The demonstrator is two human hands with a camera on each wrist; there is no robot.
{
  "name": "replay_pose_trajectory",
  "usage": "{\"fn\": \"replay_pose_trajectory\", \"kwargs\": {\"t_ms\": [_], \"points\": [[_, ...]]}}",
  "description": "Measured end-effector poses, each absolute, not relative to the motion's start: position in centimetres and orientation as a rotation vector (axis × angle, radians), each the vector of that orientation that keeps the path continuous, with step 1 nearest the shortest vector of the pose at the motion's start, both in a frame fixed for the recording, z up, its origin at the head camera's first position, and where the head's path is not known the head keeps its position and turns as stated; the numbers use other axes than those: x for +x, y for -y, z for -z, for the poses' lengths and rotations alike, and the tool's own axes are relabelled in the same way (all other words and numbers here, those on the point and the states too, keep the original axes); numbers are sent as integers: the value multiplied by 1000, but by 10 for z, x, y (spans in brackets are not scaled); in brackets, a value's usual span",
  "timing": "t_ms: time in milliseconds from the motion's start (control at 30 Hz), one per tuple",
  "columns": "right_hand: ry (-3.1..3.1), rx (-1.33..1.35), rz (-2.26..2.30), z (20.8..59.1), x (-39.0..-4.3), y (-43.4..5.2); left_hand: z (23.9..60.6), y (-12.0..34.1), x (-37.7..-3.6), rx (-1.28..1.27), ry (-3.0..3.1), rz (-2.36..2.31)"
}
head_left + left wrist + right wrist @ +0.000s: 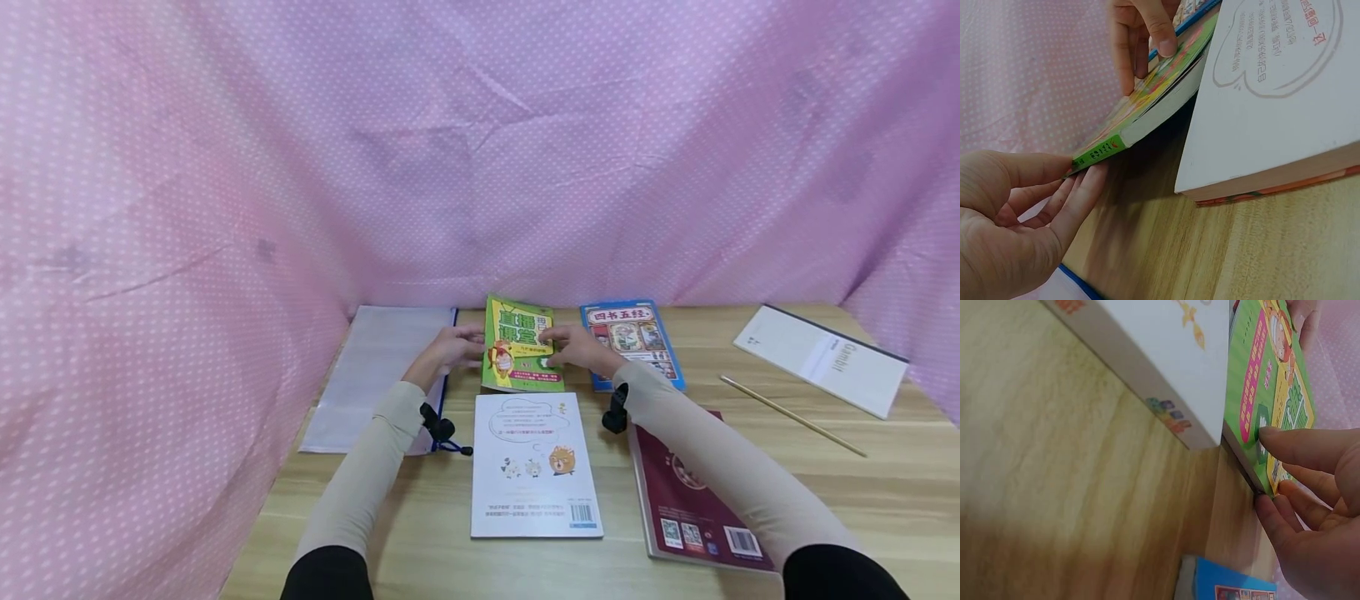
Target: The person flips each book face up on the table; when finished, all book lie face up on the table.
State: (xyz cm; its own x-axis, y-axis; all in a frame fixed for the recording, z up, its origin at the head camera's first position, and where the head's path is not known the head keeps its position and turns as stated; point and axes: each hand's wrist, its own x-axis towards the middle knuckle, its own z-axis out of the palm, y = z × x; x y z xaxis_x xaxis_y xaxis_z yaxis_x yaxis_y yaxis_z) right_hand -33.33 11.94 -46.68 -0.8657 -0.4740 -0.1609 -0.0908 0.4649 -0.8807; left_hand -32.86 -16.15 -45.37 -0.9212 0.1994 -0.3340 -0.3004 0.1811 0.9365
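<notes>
A green and yellow book [517, 379] is tilted up off the table at the far middle, its spine side raised. At its spine, my left hand [455, 348] pinches it, thumb over the cover and fingers underneath, as the left wrist view shows. My right hand [1316, 494] grips the opposite edge, with the thumb on the cover and fingers at the page side. Just nearer lies a thick white book [532, 467] with cartoon animals and a barcode, back cover up. A blue comic-style book [637, 333] lies right beside my right hand.
A translucent zip pouch [367, 375] lies under my left forearm. A maroon book [675, 508] is partly covered by my right forearm. Farther right are a thin gold-coloured stick [795, 417] and a white "Gambit" pad [817, 358]. Pink dotted cloth [480, 167] hangs behind the table.
</notes>
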Motion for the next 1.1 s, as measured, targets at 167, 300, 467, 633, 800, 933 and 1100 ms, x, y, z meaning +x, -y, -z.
{"fn": "replay_pose_trajectory", "kwargs": {"t_ms": [167, 300, 467, 633, 800, 933, 1100], "points": [[-2355, -466, 1344, 465, -332, -122, 456, 159, -330, -120, -2059, -1801], [-2371, -472, 1320, 465, -332, -124, 459, 157, -331, -143, -2045, -1807], [-2385, -479, 1323, 466, -332, -126, 461, 155, -331, -145, -2048, -1809], [-2391, -503, 1328, 468, -331, -128, 464, 154, -332, -135, -2069, -1795], [-2396, -481, 1319, 470, -331, -127, 469, 155, -332, -147, -2090, -1771], [-2396, -469, 1319, 467, -331, -126, 471, 155, -333, -143, -2096, -1759], [-2395, -471, 1327, 465, -332, -127, 469, 153, -334, -127, -2117, -1738]]}}
